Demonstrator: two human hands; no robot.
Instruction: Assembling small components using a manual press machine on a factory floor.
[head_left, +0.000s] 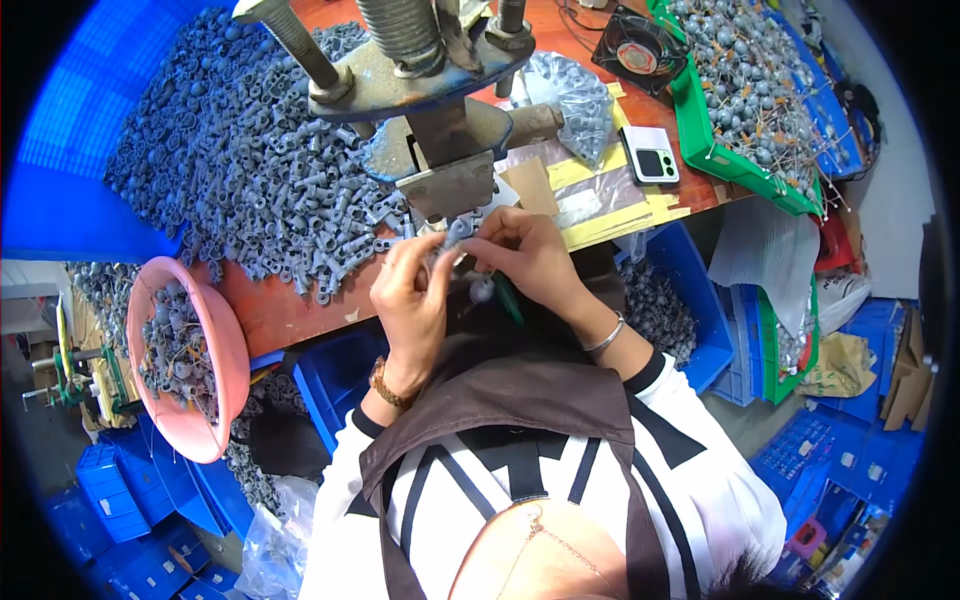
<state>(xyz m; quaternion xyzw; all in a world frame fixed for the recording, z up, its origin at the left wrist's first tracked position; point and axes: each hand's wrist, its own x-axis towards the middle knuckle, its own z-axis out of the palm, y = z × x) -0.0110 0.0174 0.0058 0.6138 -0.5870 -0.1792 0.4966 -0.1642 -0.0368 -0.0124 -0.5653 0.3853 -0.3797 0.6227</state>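
Head view: left hand [412, 300] and right hand [528, 255] together pinching a small grey part [455, 236] at the desk [285, 312] front edge, just under the press [430, 110], hemmed by grey parts pile [250, 160] and pink basin [185, 355].

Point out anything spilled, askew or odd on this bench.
The loose heap of grey plastic parts spreads straight over the wooden bench, uncontained, to its near edge. The pink basin hangs tilted off that edge. A flip phone lies by the press. Both hands, left and right, pinch small grey pieces.
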